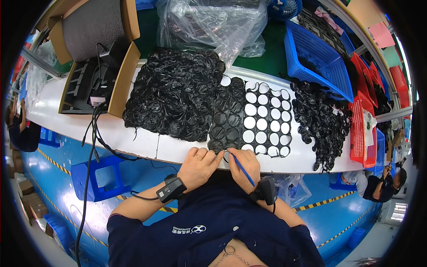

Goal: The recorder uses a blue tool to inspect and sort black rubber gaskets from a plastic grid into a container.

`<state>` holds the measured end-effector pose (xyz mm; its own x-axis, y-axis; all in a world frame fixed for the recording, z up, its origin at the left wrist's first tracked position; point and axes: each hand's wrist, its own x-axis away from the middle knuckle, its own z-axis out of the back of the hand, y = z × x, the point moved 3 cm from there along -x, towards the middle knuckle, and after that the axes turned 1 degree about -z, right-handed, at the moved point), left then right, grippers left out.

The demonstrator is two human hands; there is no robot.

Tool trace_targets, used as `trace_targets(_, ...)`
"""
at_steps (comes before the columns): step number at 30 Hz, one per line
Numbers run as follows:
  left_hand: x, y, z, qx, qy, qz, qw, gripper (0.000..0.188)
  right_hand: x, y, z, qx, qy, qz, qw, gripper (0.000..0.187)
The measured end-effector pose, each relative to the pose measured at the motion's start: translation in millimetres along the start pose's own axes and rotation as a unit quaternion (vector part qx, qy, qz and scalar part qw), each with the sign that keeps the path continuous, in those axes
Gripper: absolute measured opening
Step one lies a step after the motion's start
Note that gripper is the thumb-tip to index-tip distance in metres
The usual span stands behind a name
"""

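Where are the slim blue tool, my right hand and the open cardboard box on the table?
Slim blue tool (243, 170), head view, middle of shaft.
Right hand (251, 166), head view, its back.
Open cardboard box (125, 80), head view, side wall.

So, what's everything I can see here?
Table: one, white, middle
Large bundle: one, black, table's left-centre
Narrow strip: one, black, beside bundle
Netted sheet: one, black with white circles, centre-right
Loose pile: one, black, table's right
Cardboard box: one, brown, table's left end
Cables: several, black, by the box
Plastic bags: at least two, clear, beyond and below table
Baskets: several, blue and red, right side
Fan: one, blue, top
Stools: several, blue, below table
Other people: two, dark tops, picture's sides
Pen-like tool: one, blue, right grip
Wrist devices: two, black, strapped on
Left grip: one, bare, at strip
Right grip: one, bare, on tool
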<state>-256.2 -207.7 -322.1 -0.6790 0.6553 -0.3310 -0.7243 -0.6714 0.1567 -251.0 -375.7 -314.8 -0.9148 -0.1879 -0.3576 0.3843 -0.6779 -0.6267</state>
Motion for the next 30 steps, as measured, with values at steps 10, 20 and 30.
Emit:
trace_targets(10, -2, 1, 1, -0.008, 0.006, -0.005, 1.0, 0.046, 0, 5, 2, 0.155, 0.012, 0.111, 0.982, 0.025)
trace_targets(20, -1, 0, 1, -0.012, 0.011, -0.008, 1.0, 0.045, -4, 13, 15, -0.062, -0.002, 0.011, 0.998, 0.019)
trace_targets(30, 0, 0, 1, -0.011, 0.018, 0.004, 1.0, 0.045, 10, -2, -9, 0.093, -0.028, 0.069, 0.993, 0.025)
